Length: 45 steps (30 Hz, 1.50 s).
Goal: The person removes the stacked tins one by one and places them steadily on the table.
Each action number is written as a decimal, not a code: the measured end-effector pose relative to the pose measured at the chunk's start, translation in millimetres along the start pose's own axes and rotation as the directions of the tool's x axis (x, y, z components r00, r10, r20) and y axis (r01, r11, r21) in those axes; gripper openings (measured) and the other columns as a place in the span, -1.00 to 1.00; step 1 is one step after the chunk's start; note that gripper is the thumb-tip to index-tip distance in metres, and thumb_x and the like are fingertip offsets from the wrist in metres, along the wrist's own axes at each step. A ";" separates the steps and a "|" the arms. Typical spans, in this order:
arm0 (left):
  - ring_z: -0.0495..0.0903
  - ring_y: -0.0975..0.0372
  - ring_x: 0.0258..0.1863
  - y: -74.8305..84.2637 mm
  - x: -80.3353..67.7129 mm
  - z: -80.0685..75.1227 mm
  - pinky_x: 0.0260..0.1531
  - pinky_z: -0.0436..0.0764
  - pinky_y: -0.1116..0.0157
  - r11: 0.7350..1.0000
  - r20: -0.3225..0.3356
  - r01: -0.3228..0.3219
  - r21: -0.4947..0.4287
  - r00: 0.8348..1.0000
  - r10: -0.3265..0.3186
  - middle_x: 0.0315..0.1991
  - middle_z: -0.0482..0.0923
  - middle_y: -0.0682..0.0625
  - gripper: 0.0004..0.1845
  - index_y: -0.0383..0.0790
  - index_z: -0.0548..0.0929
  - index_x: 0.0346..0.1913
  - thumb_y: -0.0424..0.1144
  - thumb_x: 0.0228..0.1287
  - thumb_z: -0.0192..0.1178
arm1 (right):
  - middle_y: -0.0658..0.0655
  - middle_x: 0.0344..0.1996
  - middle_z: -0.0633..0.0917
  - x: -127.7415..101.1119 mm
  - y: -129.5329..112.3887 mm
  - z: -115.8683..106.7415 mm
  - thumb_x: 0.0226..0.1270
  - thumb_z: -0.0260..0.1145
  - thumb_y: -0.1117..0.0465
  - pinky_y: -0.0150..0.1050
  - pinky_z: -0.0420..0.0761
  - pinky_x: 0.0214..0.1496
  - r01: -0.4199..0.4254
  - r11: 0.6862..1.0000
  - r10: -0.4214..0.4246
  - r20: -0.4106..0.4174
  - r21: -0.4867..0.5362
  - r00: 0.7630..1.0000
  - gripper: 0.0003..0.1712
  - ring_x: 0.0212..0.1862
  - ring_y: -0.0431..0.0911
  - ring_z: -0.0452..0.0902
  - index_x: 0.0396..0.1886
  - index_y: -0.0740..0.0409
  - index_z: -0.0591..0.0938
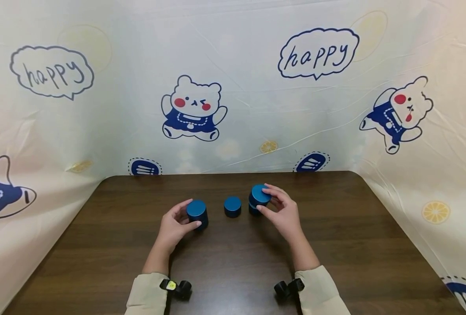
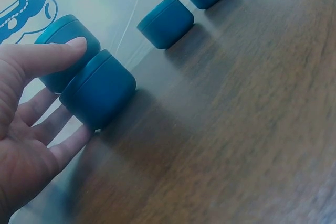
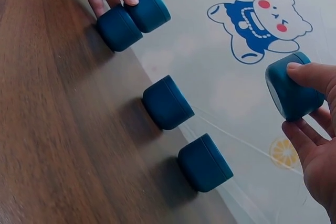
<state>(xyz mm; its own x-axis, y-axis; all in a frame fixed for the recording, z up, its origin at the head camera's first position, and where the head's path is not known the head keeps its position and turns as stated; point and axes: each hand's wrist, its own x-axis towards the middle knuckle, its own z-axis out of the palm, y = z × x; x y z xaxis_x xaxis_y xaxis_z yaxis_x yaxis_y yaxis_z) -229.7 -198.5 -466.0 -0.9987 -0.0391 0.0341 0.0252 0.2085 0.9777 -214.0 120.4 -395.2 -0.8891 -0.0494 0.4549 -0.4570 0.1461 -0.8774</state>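
Sleeves: lying nearest, pale cream, each ending at a small black wrist camera.
Table: stretching away, dark wood grain, carrying five squat blue tins in a row.
Left hand: curling round the left stack, thumb pressing on the left upper tin and fingers wrapping behind, so gripping rather than lying flat.
Left lower tin: sitting on the wood directly under the upper one, the two touching.
Right hand: pinching the lifted tin between thumb and curled fingers.
Lifted tin, seen from the right wrist: hanging tilted in the air, clear of the table.
Right base tin: standing on the table just below and beside the lifted tin, not quite under it.
Middle tin: standing alone between the two hands, untouched.
Backdrop: rising behind the table, pale plastic sheeting printed with cartoon bears and "happy" speech bubbles.
Step in hand: judging by the poses, stacking, with the left pair looking settled and the right pair not yet joined.
Next move: probably calling for levelling the lifted tin, centring it over the right base tin, lowering gently, then easing the pinch without nudging the one below.
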 end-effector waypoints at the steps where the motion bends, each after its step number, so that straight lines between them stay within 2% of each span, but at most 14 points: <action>1: 0.40 -0.01 0.25 0.1 0.0 -0.2 0.22 0.43 0.06 1.000 0.000 0.000 0.000 1.000 0.000 0.24 0.44 -0.19 -0.24 -0.12 0.46 0.33 -0.41 0.00 0.50 | 0.35 0.20 0.53 0.2 0.3 -0.4 0.08 0.45 0.52 -0.09 0.50 0.22 0.003 1.000 -0.003 -0.002 0.001 1.000 -0.54 0.23 0.16 0.47 0.04 0.45 0.61; 7: 0.39 -0.01 0.26 0.3 -0.2 -0.5 0.23 0.43 0.06 1.000 0.002 0.003 0.000 1.000 -0.003 0.24 0.44 -0.19 -0.23 -0.14 0.45 0.34 -0.41 0.00 0.49 | 0.36 0.20 0.53 2.0 3.0 -4.3 0.08 0.45 0.53 -0.02 0.48 0.22 0.000 1.000 0.000 -0.023 -0.003 1.000 -0.53 0.22 0.17 0.47 0.04 0.48 0.59; 18: 0.40 -0.01 0.25 -0.5 0.8 -0.4 0.22 0.43 0.06 1.000 0.003 -0.004 0.000 1.000 0.004 0.23 0.45 -0.19 -0.23 -0.15 0.45 0.34 -0.40 0.00 0.50 | 0.32 0.21 0.53 3.0 10.1 -15.0 0.09 0.45 0.50 -0.20 0.51 0.20 -0.043 0.999 0.042 -0.057 -0.015 0.998 -0.51 0.21 0.15 0.49 0.08 0.43 0.60; 37: 0.42 0.02 0.23 -2.4 1.0 0.6 0.22 0.45 0.06 1.000 -0.003 -0.006 -0.018 1.000 0.006 0.22 0.46 -0.17 -0.24 -0.10 0.49 0.31 -0.42 -0.03 0.51 | 0.30 0.21 0.54 4.3 17.5 -32.5 0.10 0.45 0.49 0.03 0.48 0.21 -0.091 0.995 0.087 -0.132 -0.028 0.988 -0.52 0.16 0.15 0.53 0.08 0.43 0.60; 42: 0.42 0.02 0.23 -1.9 0.9 0.7 0.21 0.45 0.06 1.000 -0.005 -0.002 -0.017 1.000 0.002 0.21 0.47 -0.17 -0.24 -0.10 0.48 0.31 -0.42 -0.03 0.51 | 0.30 0.22 0.53 4.1 20.6 -36.2 0.13 0.44 0.48 0.01 0.48 0.22 -0.132 0.990 0.124 -0.139 -0.046 0.982 -0.51 0.16 0.14 0.51 0.10 0.43 0.59; 45: 0.42 0.02 0.23 -1.5 1.2 0.5 0.22 0.45 0.06 1.000 -0.006 -0.002 -0.017 1.000 0.002 0.21 0.47 -0.17 -0.24 -0.10 0.48 0.31 -0.42 -0.02 0.51 | 0.26 0.23 0.53 6.4 37.1 -39.6 0.12 0.46 0.45 -0.06 0.49 0.22 -0.156 0.987 0.149 -0.143 -0.038 0.978 -0.50 0.16 0.12 0.52 0.11 0.37 0.60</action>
<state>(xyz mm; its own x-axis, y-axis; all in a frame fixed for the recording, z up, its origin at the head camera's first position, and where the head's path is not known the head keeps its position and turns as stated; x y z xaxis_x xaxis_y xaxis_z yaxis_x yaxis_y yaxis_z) -230.9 -198.4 -467.5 -0.9983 -0.0446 0.0368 0.0276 0.1923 0.9810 -235.7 164.7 -418.7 -0.9348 0.1151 0.3359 -0.3113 0.1897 -0.9312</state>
